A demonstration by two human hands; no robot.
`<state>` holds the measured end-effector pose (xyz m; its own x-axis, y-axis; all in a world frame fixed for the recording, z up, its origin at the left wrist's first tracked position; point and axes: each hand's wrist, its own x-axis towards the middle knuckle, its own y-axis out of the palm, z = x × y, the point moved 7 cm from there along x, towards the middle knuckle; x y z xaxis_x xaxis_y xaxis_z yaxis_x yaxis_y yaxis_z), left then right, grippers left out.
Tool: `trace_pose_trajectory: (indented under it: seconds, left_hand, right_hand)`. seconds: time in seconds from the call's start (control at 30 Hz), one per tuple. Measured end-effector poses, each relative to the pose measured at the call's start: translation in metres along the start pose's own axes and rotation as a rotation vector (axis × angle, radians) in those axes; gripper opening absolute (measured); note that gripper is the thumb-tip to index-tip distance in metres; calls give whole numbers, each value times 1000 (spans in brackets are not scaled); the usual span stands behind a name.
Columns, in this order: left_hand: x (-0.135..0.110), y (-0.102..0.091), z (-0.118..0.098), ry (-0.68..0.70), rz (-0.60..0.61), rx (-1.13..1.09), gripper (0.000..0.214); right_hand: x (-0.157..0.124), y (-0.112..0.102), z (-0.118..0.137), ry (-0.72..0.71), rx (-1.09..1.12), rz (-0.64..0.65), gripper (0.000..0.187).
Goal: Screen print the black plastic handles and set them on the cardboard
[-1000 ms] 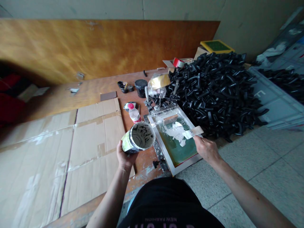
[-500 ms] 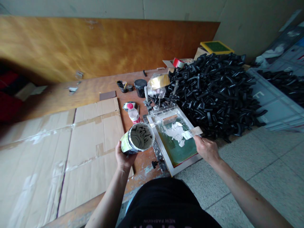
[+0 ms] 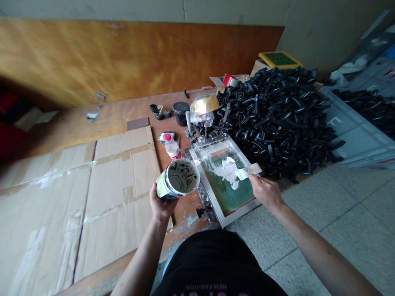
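Note:
My left hand [image 3: 162, 205] is wrapped round the side of an open paint can [image 3: 160, 187], tilted so that its mouth faces right. White and dark smears coat the can's inner wall. Over the right edge of a screen-printing frame [image 3: 214, 201], my right hand [image 3: 266, 190] is closed on a small flat scraper [image 3: 254, 169] with a pale beige end. White ink [image 3: 228, 170] lies in a thick patch on the green mesh, close to the scraper. A wooden-handled squeegee [image 3: 219, 154] rests at the far end of the screen.
A pink-capped bottle [image 3: 171, 146] stands behind the can, with a black tub [image 3: 181, 113] farther back. Black plastic parts [image 3: 274, 119] are heaped right of the screen, beside a grey crate [image 3: 345, 127]. Flattened cardboard [image 3: 117, 197] covers the table's left.

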<state>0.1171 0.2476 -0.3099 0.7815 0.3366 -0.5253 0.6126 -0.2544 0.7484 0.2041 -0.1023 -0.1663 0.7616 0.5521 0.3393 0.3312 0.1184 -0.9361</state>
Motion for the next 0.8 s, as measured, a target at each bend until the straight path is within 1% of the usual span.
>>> trace_pose_trajectory:
  seconds: [0.17,0.3,0.4,0.57,0.7,0.8]
  left_hand:
    - [-1,3,0,-6,10,1,44]
    - [-2,4,2,-5,-5,-12,41]
    - [-3,5,2,-5,-2,-24,41]
    - [-1,5,4,-11,20,-27,44]
    - [-1,3,5,-15,11,-18,46]
    - [-1,4,6,-34,19,-23,44]
  right_hand:
    - [0,-4,-3,27,-7,-26,29]
    - [0,-5,-3,10,2,-15,30]
    - [0,-8,-4,19,-36,-47,29]
    - [0,-10,-1,-48,-87,-68,30]
    - [1,-22,-1,-30,-102,-105,26]
    - [3,-37,1,-32,-90,-173,26]
